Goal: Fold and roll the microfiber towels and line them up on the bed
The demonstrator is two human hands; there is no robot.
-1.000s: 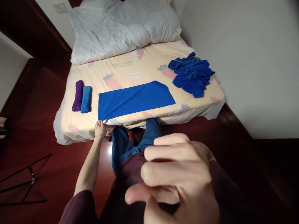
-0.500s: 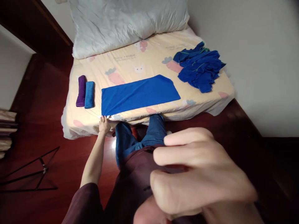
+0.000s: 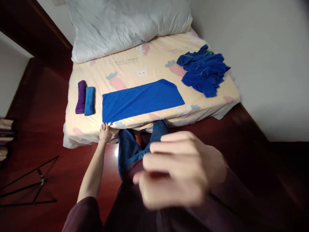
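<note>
A blue towel (image 3: 142, 99) lies flat in a long folded strip near the bed's front edge, its right end slanted. At its near left corner rests my left hand (image 3: 105, 132), fingers stretched out and the tips touching the corner beside a small white spot. My right hand (image 3: 176, 169) is raised close to the camera, in front of my body and away from the towel. Its fingers are curled in, blurred by motion, with nothing visible in them. Left of the strip, a purple rolled towel (image 3: 81, 97) and a lighter blue rolled towel (image 3: 89, 101) lie side by side.
A crumpled heap of blue towels (image 3: 204, 72) with green edging lies at the bed's right. Behind is a large pale grey pillow or bedding bundle (image 3: 130, 27). The bed (image 3: 142, 69) has a carrot-print sheet. A black folding stand (image 3: 36, 183) is on the floor at left.
My right hand has moved left and away from the camera, its fingers still curled. My left hand stays at the towel's corner. The whole view has shifted slightly.
</note>
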